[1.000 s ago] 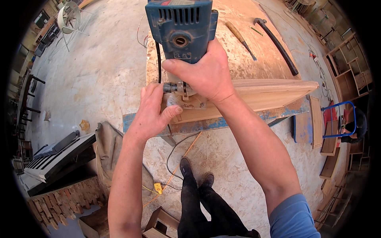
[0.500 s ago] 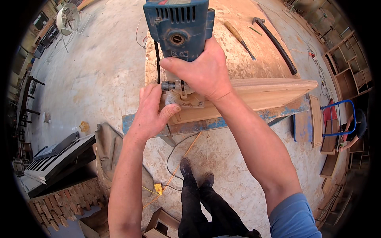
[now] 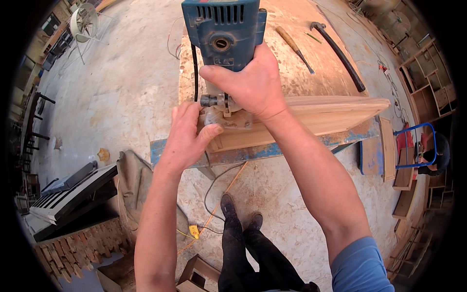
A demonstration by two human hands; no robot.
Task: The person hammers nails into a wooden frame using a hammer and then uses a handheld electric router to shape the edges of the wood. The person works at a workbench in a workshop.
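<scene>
My right hand (image 3: pixel 258 85) is wrapped round the lower body of a blue trim router (image 3: pixel 221 36), which stands upright. Its clear base (image 3: pixel 233 119) rests on the left end of a pale wooden panel (image 3: pixel 326 117), and the right hand partly covers the bit area. Closed over that same end of the panel is my left hand (image 3: pixel 182 134), fingers on the far side and thumb next to the router base. Beneath, the panel lies along the near edge of a worn workbench (image 3: pixel 262 152) with chipped blue paint.
On the bench lie a wooden-handled chisel (image 3: pixel 294 48), a pencil (image 3: pixel 314 37) and a black-handled hammer (image 3: pixel 338 53). A cord (image 3: pixel 209 194) runs over the floor near my feet. A keyboard (image 3: pixel 68 194) leans at left; a person (image 3: pixel 440 151) bends by a blue-framed cart (image 3: pixel 433 141) at right.
The router and my right hand have shifted slightly to the right. My left hand stays on the panel's end, barely moved. The person at far right has changed posture.
</scene>
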